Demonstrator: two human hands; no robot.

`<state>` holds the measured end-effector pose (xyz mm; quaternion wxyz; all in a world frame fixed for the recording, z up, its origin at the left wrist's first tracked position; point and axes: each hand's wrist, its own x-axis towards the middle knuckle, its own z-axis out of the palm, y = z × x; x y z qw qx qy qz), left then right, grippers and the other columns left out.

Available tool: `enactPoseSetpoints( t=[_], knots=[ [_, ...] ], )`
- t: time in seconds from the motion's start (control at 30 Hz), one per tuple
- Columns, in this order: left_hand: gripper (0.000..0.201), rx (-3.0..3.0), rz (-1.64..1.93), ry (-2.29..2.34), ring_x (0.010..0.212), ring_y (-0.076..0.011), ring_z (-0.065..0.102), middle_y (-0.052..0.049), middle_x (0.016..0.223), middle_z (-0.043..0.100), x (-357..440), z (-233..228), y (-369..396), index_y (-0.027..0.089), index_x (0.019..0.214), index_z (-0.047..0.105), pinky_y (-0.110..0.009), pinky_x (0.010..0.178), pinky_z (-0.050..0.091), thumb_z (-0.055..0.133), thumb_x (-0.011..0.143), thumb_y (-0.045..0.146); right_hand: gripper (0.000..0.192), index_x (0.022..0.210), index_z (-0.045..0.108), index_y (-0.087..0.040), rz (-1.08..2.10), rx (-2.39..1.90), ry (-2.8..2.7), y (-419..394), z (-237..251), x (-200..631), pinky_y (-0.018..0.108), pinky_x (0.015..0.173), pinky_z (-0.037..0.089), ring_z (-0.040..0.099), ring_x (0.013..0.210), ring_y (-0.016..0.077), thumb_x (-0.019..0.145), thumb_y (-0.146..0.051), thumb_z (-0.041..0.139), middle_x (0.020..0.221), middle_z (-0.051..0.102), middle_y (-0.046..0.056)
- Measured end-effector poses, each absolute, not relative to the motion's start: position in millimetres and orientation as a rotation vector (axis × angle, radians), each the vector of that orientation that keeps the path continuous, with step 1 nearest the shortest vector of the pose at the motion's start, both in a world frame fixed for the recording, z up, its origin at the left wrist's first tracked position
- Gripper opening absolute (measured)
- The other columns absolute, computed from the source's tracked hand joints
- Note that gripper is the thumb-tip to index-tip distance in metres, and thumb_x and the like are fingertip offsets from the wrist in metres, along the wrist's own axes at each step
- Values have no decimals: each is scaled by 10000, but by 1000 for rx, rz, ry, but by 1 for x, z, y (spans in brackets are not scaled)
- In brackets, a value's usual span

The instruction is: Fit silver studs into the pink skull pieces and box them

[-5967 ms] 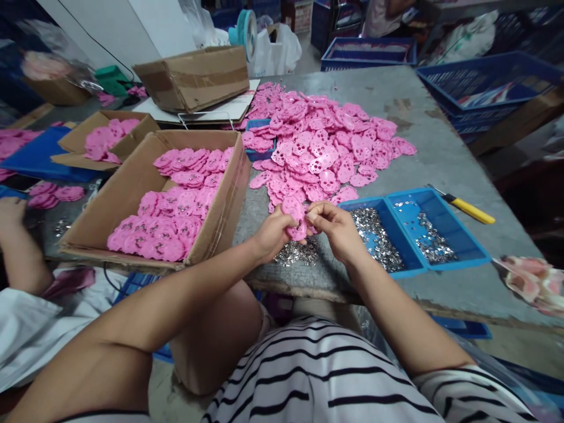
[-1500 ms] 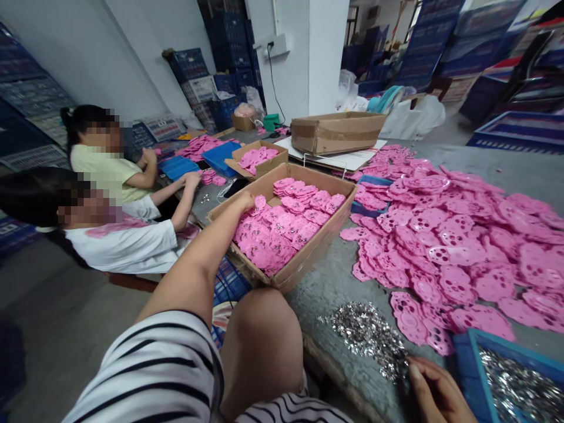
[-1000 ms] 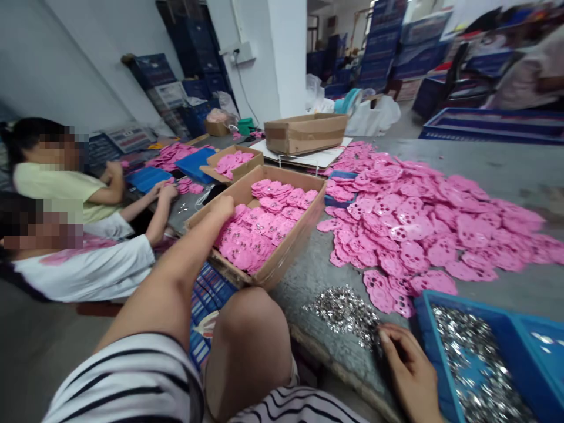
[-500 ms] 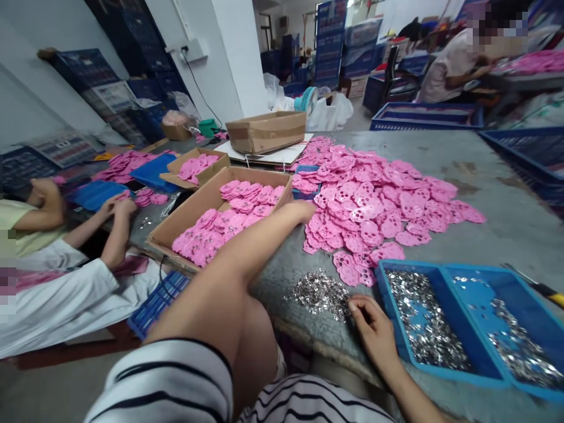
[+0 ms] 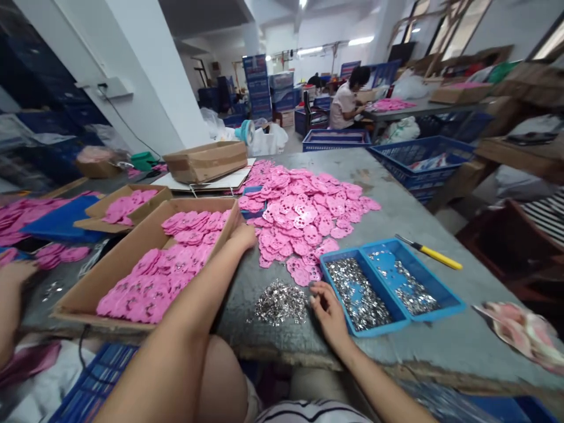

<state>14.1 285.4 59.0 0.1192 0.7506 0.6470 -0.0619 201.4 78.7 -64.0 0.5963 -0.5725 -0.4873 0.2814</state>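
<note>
My left hand [image 5: 243, 236] reaches to the right wall of a cardboard box [image 5: 83, 276], close to the edge of a heap of flat pink perforated pieces [image 5: 304, 205]. Its fingers are hidden behind the back of the hand. Beside a small heap of shiny metal bits [image 5: 281, 302] rests my right hand [image 5: 329, 311], its fingers curled in toward the thumb; anything between the fingertips is too small to make out. Just right of it stands a blue two-part tray [image 5: 362, 249] with more metal bits. Stacked pink pieces [image 5: 152, 279] with metal bits on them lie inside the box.
A yellow-handled tool [image 5: 440, 257] lies beyond the tray. Behind the box are another cardboard box [image 5: 207, 161] and a smaller open carton [image 5: 161, 197]. A co-worker's hand [image 5: 15, 276] shows at far left. Blue crates [image 5: 418, 155] stand past the table's right edge.
The view has swung to the right, so the box, heaps and tray appear farther left. Both hands stay at about the same places on the table.
</note>
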Motion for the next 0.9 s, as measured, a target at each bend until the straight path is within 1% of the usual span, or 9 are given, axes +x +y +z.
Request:
enactPoseSetpoints(
  t=[0.1, 0.17, 0.3, 0.37, 0.53, 0.6, 0.7, 0.83, 0.9],
  knots=[
    [378, 2257, -169, 1932, 1168, -304, 616, -181, 1243, 650, 14, 75, 278, 179, 1223, 629, -342, 934, 483, 490, 891, 294, 322, 905, 686, -192, 693, -1314, -981, 82, -68, 207, 354, 691, 526, 618, 784, 198, 754, -472, 633, 1127, 664, 145],
    [389, 2313, -143, 1914, 1154, -304, 621, -183, 1222, 661, 16, 86, 268, 159, 1202, 640, -342, 927, 479, 420, 900, 268, 354, 925, 680, -186, 743, -1306, -900, 86, -66, 213, 343, 645, 518, 594, 717, 177, 721, -474, 649, 1114, 670, 138],
    [387, 2422, -96, 1811, 1088, -319, 636, -198, 1165, 669, 20, 105, 233, 132, 1119, 661, -381, 897, 475, 377, 889, 260, 366, 893, 679, -184, 893, -1282, -671, 93, -50, 225, 290, 539, 455, 516, 560, 137, 642, -447, 715, 772, 667, 38],
    [362, 2461, -95, 1728, 1012, -298, 656, -178, 1104, 687, 23, 112, 211, 148, 1040, 676, -371, 846, 478, 371, 884, 265, 362, 836, 680, -183, 996, -1264, -589, 93, -37, 226, 272, 511, 422, 492, 527, 126, 605, -452, 751, 695, 637, 18],
    [261, 2389, -105, 1423, 812, -227, 637, -93, 879, 703, 32, 108, 165, 180, 836, 656, -305, 683, 424, 412, 845, 272, 363, 864, 692, -217, 1075, -1248, -995, 89, -3, 214, 308, 652, 474, 573, 712, 170, 628, -483, 766, 918, 699, 56],
    [223, 2284, -9, 1326, 741, -194, 591, -52, 774, 666, 34, 98, 159, 180, 760, 624, -286, 645, 385, 426, 827, 259, 293, 728, 665, -220, 1079, -1253, -1257, 89, 5, 207, 307, 676, 466, 552, 699, 167, 632, -477, 770, 790, 676, 23],
    [104, 1997, 301, 1290, 653, -144, 517, 11, 666, 581, 36, 80, 156, 176, 742, 586, -249, 606, 354, 532, 775, 259, 353, 561, 572, -209, 1182, -1276, -1327, 89, 8, 200, 273, 565, 412, 465, 552, 132, 644, -499, 755, 537, 546, -24],
    [228, 1307, 678, 1131, 537, -85, 463, 52, 628, 538, 41, 61, 149, 153, 909, 579, -198, 522, 331, 674, 738, 269, 400, 634, 619, -187, 1451, -1155, -904, 91, 11, 193, 249, 479, 398, 459, 446, 99, 586, -544, 793, 501, 556, -31],
    [187, 1092, 715, 993, 552, -76, 498, 20, 645, 571, 45, 56, 142, 126, 842, 593, -186, 526, 361, 688, 763, 266, 424, 642, 636, -180, 1493, -1122, -790, 92, 15, 190, 239, 458, 402, 462, 424, 86, 529, -537, 833, 512, 579, -25]
  ],
)
